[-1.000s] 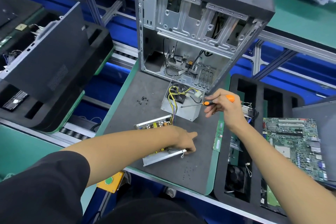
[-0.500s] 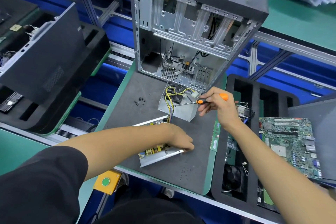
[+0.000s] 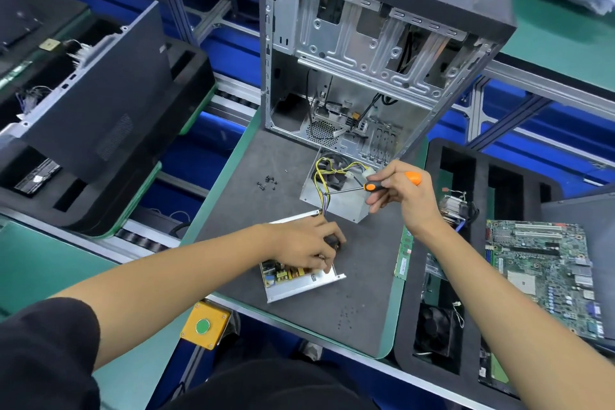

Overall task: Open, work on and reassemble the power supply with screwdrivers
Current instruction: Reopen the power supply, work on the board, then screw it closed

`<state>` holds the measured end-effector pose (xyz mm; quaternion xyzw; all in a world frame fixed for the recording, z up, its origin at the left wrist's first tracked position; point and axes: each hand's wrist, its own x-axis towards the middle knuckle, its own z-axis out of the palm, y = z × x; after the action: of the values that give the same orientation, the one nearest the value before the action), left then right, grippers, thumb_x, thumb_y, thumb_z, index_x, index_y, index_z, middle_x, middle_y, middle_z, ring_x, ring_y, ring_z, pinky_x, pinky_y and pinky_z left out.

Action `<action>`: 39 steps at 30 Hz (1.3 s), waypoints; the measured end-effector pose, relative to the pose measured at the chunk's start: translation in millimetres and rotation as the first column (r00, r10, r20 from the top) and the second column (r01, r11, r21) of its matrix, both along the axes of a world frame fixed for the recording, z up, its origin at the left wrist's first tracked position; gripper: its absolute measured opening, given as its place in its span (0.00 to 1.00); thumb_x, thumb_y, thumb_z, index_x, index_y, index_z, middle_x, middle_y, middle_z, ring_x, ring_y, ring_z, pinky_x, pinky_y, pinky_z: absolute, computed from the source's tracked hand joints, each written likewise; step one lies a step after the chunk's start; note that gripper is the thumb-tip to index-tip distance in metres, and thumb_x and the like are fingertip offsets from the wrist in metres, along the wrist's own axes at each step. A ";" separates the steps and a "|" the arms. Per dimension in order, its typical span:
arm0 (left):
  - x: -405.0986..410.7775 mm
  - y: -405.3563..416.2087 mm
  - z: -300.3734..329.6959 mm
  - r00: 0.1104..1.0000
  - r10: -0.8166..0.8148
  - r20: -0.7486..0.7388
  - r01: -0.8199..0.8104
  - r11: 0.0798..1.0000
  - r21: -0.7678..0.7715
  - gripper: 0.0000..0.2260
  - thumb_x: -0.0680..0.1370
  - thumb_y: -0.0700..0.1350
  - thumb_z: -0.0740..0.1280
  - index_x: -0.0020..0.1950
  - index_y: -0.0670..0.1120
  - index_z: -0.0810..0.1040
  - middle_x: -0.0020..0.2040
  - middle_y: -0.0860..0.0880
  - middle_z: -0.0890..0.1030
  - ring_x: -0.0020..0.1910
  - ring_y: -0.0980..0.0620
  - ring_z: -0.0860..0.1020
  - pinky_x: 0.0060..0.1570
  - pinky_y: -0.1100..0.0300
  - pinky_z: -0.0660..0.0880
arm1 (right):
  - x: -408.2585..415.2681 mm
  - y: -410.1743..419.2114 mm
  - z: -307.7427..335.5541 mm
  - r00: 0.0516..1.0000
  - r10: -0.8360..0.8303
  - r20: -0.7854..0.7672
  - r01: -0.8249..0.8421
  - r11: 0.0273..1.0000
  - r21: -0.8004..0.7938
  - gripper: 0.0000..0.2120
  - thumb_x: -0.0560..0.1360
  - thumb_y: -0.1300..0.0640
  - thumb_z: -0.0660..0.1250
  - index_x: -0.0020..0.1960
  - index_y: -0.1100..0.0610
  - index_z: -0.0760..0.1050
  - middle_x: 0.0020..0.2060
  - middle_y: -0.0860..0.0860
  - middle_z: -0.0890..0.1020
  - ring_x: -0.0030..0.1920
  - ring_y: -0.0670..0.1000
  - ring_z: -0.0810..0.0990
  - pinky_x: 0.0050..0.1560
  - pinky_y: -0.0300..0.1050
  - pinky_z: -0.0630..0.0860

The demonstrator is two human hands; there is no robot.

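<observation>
The left hand [image 3: 304, 243] has drawn back from the counter [image 3: 362, 293] onto the circuit board [image 3: 283, 275], fingers curled on it — repositioning it, probably — while the right hand [image 3: 404, 196] stays clamped round the screwdriver [image 3: 369, 187].

Grey-topped desk [image 3: 253, 176] with green edging, open computer case [image 3: 366, 53] upright at its far edge, loose screws [image 3: 267, 182] near the left edge, metal housing [image 3: 336, 200] mid-desk, circuit-board tray [image 3: 301, 278] toward the near edge

Matt grey mat [image 3: 253, 210]; bare shiny metal power-supply tray [image 3: 299, 288].
</observation>
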<state>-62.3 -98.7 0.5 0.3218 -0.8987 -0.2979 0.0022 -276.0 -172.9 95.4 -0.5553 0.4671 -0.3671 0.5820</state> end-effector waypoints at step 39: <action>10.1 80.8 -57.9 0.906 0.397 -0.146 -0.413 0.756 -0.507 0.07 0.79 0.59 0.71 0.44 0.59 0.84 0.70 0.53 0.76 0.69 0.47 0.70 0.69 0.51 0.60 | -8.0 14.8 -30.1 0.976 0.216 -0.015 -0.215 0.976 0.043 0.10 0.67 0.66 0.59 0.39 0.67 0.79 0.29 0.62 0.79 0.25 0.61 0.79 0.24 0.48 0.77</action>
<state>-52.2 -17.9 -57.5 0.4910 -0.8540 -0.0374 0.1678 -284.0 -158.1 65.3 -0.5944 0.4173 -0.2866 0.6249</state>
